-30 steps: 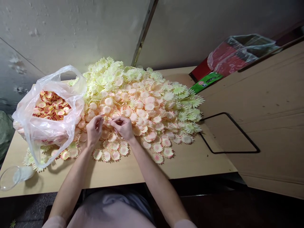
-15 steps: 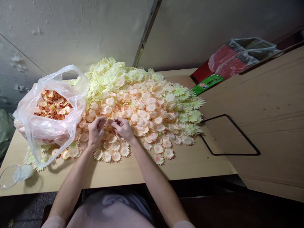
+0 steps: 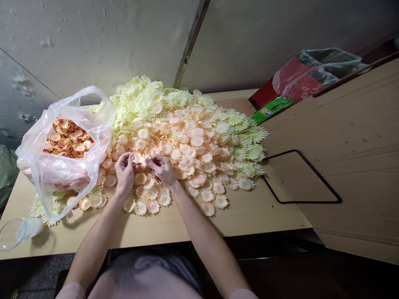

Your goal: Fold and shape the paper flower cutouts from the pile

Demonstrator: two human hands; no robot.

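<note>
Working close in, seen from the head camera, the person's left hand [image 3: 125,173] and right hand [image 3: 163,169] met at the front of the heap, each with thumb and forefinger pinched narrow on a pale flower [image 3: 140,160] held between them. The left gripped its left side and the right its right side; how the petals sat under the fingertips was too small to tell. The flower was just above a broad heap of flower pieces [image 3: 191,135], pinkish in the middle and greenish toward the back and right, spread over the pale wooden table [image 3: 249,218]. To the left stood an open plastic bag [image 3: 65,168], its handles loose, with red-edged pieces [image 3: 67,139] inside. Near the table's left front corner was a clear glass [image 3: 12,236]. On the right, a thin black frame [image 3: 311,202] lay across the boundary between table and cardboard [image 3: 352,166], one side reaching the heap's edge. Behind the cardboard's upper edge stood a red box [image 3: 264,94], partly wrapped in clear plastic.
</note>
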